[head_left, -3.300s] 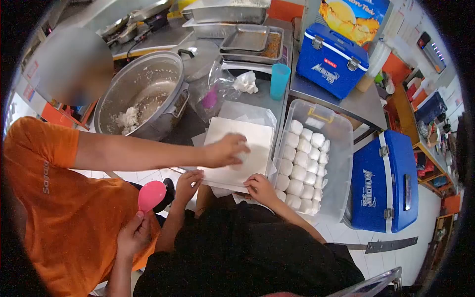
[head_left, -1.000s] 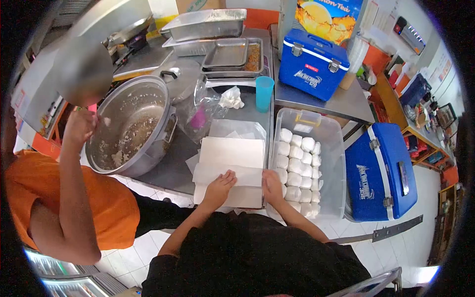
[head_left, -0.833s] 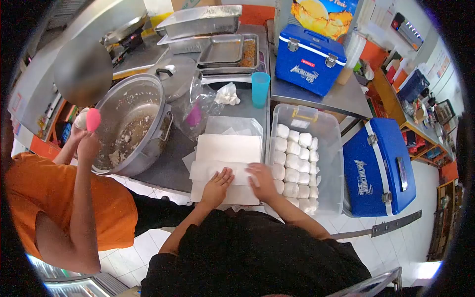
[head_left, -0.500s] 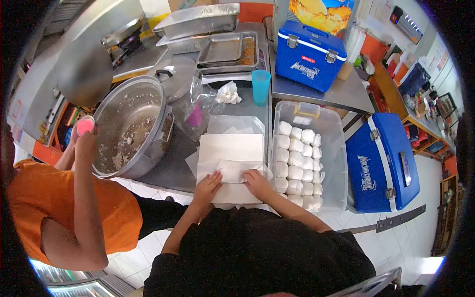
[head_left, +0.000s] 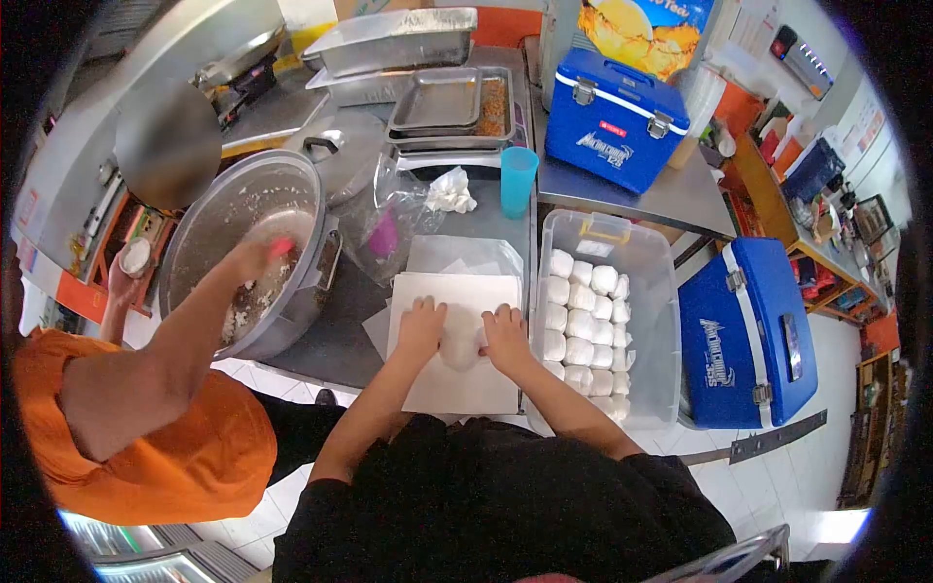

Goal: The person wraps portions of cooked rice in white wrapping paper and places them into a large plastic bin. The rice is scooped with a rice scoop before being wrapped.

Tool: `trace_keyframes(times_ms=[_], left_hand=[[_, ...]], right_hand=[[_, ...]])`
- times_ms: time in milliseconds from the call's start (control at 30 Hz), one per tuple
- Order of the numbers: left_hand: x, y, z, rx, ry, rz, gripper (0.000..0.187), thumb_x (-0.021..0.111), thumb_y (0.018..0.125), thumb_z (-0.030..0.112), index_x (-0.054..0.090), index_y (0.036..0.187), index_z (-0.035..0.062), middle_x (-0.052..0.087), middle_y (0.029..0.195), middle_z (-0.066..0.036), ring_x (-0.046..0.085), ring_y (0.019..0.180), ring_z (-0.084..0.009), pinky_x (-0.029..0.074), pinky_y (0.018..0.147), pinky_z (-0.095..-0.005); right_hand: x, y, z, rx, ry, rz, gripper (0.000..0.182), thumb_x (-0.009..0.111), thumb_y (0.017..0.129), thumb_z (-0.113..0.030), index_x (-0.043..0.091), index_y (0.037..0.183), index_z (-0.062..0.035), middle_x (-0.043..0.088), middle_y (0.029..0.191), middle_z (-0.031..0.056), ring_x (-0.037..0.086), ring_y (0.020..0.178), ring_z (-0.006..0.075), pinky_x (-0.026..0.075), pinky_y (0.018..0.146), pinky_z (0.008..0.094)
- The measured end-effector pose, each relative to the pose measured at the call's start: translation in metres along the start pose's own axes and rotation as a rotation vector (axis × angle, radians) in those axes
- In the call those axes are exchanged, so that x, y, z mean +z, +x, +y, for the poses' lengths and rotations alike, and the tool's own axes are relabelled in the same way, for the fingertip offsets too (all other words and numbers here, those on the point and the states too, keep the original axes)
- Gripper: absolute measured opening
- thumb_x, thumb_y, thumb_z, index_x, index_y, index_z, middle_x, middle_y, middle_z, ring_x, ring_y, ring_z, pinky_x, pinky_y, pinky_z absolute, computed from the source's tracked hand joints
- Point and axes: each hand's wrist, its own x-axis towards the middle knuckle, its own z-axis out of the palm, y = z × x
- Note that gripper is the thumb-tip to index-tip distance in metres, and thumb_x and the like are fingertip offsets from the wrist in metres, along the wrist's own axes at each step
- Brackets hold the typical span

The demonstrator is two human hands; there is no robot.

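Note:
A white paper-wrapped packet [head_left: 461, 342] lies on a stack of white paper sheets [head_left: 428, 291] in front of me. My left hand [head_left: 422, 325] is closed against the packet's left side, its fingers bent over the paper. On the right side my right hand [head_left: 505, 337] grips the packet's edge, fingers curled. Just to the right, a clear plastic bin [head_left: 656, 291] holds rows of similar white wrapped packets [head_left: 580, 324]. What is inside the packet cannot be seen.
At left, a co-worker in an orange shirt [head_left: 146, 437] reaches a pink scoop [head_left: 282, 246] into a large metal pot [head_left: 316, 194] and holds a small white-filled cup [head_left: 136, 257]. Behind the paper stand a blue cup [head_left: 518, 183] and metal trays [head_left: 437, 97]. Blue coolers [head_left: 617, 117] stand at right.
The flat folded paper under my hands is now a rounded packet, and both hands have moved slightly forward onto its sides. The co-worker's arm has swung into the pot with the pink scoop.

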Motion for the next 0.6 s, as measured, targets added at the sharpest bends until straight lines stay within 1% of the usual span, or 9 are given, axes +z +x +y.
trace_keyframes(times_ms=[67,100,167,200,333,400,467,533,600], left_hand=[[-0.003,0.012,0.000,0.304,0.274,-0.063,0.011,0.058,0.067,0.007,0.061,0.078,0.0065,0.059,0.073,-0.009,0.058,0.076,-0.0285,0.048,0.066,-0.0369],[-0.004,0.012,0.002,0.305,0.273,-0.061,0.011,0.058,0.067,0.007,0.061,0.078,0.0065,0.059,0.073,-0.009,0.058,0.076,-0.0285,0.048,0.066,-0.0369],[-0.006,0.009,0.005,0.169,0.292,-0.366,0.005,0.058,0.068,0.010,0.061,0.072,0.0094,0.060,0.075,-0.008,0.058,0.077,-0.0258,0.047,0.065,-0.0358],[-0.007,0.004,0.007,0.172,0.296,-0.360,0.005,0.058,0.068,0.010,0.061,0.072,0.0094,0.060,0.075,-0.008,0.058,0.077,-0.0258,0.047,0.065,-0.0358],[0.013,-0.041,0.007,-0.026,0.058,-0.033,0.004,0.058,0.068,0.007,0.061,0.067,0.0068,0.059,0.073,-0.009,0.059,0.074,-0.0255,0.047,0.064,-0.0360],[0.027,-0.053,0.005,-0.080,-0.083,0.133,0.004,0.057,0.069,0.005,0.062,0.069,0.0051,0.060,0.074,-0.010,0.059,0.073,-0.0256,0.047,0.064,-0.0355],[0.031,-0.057,0.009,-0.141,-0.360,0.359,0.008,0.058,0.069,0.000,0.063,0.075,0.0018,0.059,0.075,-0.012,0.058,0.072,-0.0263,0.046,0.063,-0.0349],[0.031,-0.058,0.014,-0.176,-0.478,0.336,0.011,0.059,0.068,-0.002,0.063,0.078,0.0012,0.059,0.075,-0.012,0.057,0.071,-0.0271,0.046,0.064,-0.0344],[0.016,-0.055,0.027,-0.205,-0.596,0.311,0.013,0.060,0.068,-0.003,0.063,0.080,0.0005,0.059,0.075,-0.012,0.056,0.069,-0.0278,0.046,0.064,-0.0339]], right_hand=[[0.004,0.001,0.004,0.011,0.020,-0.128,0.036,0.072,0.063,-0.017,0.051,0.089,-0.0043,0.053,0.081,0.0133,0.052,0.081,0.0321,0.043,0.069,0.0387],[0.007,0.002,0.007,0.019,0.041,-0.251,0.033,0.072,0.063,-0.017,0.052,0.085,-0.0041,0.053,0.083,0.0130,0.051,0.082,0.0319,0.043,0.069,0.0388],[0.021,-0.004,0.012,0.023,0.090,-0.337,0.027,0.069,0.065,-0.017,0.053,0.083,-0.0042,0.052,0.086,0.0118,0.050,0.084,0.0307,0.043,0.069,0.0385],[0.023,-0.007,0.011,0.027,0.140,-0.423,0.022,0.066,0.066,-0.017,0.054,0.080,-0.0043,0.051,0.089,0.0106,0.049,0.087,0.0296,0.043,0.070,0.0382],[0.022,-0.044,-0.004,-0.089,0.075,-0.249,0.017,0.059,0.071,-0.015,0.055,0.083,-0.0036,0.052,0.089,0.0103,0.049,0.086,0.0286,0.042,0.069,0.0394],[0.029,-0.050,-0.012,-0.069,0.103,0.081,0.014,0.054,0.073,-0.011,0.057,0.085,-0.0034,0.052,0.086,0.0113,0.050,0.080,0.0268,0.042,0.067,0.0390],[0.015,-0.043,-0.014,-0.050,0.113,0.015,0.017,0.053,0.075,-0.011,0.057,0.089,-0.0026,0.052,0.091,0.0136,0.050,0.083,0.0282,0.042,0.070,0.0387],[0.011,-0.054,-0.010,0.003,0.123,-0.066,0.021,0.053,0.076,-0.011,0.058,0.094,-0.0017,0.053,0.096,0.0159,0.051,0.085,0.0295,0.043,0.073,0.0384],[0.025,-0.059,0.007,0.038,0.653,-0.081,0.028,0.048,0.085,-0.016,0.053,0.106,0.0009,0.051,0.111,0.0174,0.051,0.097,0.0293,0.041,0.085,0.0365]])
